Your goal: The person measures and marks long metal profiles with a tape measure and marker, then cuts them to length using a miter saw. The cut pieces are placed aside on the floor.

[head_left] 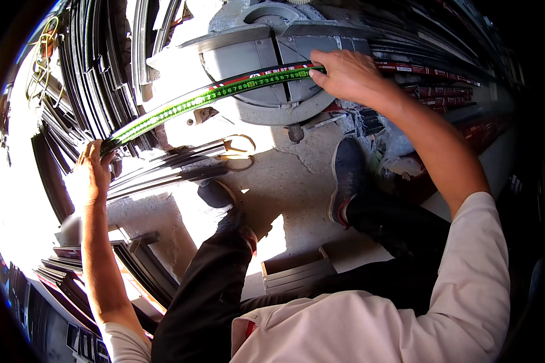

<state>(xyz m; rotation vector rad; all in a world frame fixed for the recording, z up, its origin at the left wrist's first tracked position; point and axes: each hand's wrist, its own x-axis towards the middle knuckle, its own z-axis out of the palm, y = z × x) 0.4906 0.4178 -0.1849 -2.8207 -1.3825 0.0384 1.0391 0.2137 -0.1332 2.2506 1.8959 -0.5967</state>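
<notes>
A bright green tape measure blade [215,92] is stretched out between my two hands. It lies along a long dark profile strip [239,77] with a red printed film. My left hand [92,171] closes around the left end, where a dark piece at the fingertips is partly hidden. With thumb and fingers, my right hand [348,75] pinches the blade near the right side of the round grey saw table [261,107]. The strip crosses this table and continues to the right past my hand.
Metal fences [327,29] stand behind the saw table. Bundles of dark profiles [82,66] lie at the left, and red-wrapped profiles [439,94] at the right. Scissors [239,145] rest on the floor by thin strips. A grey box-like piece [300,272] sits between my legs.
</notes>
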